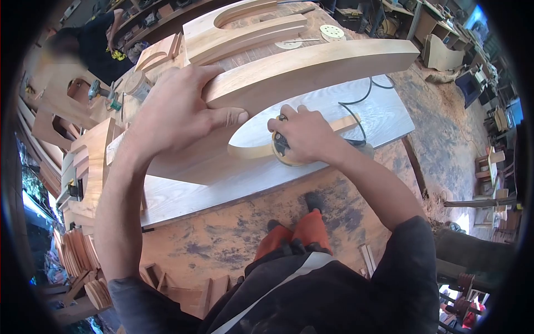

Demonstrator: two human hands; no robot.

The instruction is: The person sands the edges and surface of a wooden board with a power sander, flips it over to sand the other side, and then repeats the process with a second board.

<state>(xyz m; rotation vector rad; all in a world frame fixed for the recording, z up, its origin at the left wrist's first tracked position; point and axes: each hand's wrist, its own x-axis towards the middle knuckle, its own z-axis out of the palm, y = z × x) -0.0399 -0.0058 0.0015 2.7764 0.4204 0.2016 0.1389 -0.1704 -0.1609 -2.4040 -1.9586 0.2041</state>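
Observation:
A thick curved wooden piece (pixel 317 62) stands on edge across a pale board (pixel 189 197) on the workbench. My left hand (pixel 181 108) is closed over its near left part, thumb on the inner side and fingers over the far side, partly hidden. Inside the curve, my right hand (pixel 306 133) is wrapped around a yellow and black orbital sander (pixel 282 143). The sander is against or very near the inner edge of the wooden piece; the exact contact is hidden. A black cord (pixel 356 103) lies on the board to the right of my right hand.
Beyond the piece lie more curved wooden parts (pixel 245 42) and a round sanding disc (pixel 332 32) with holes. A cordless drill (pixel 103 94) and a tub (pixel 137 85) stand at the left. Another person (pixel 92 44) is at the upper left. Sawdust covers the floor (pixel 439 94).

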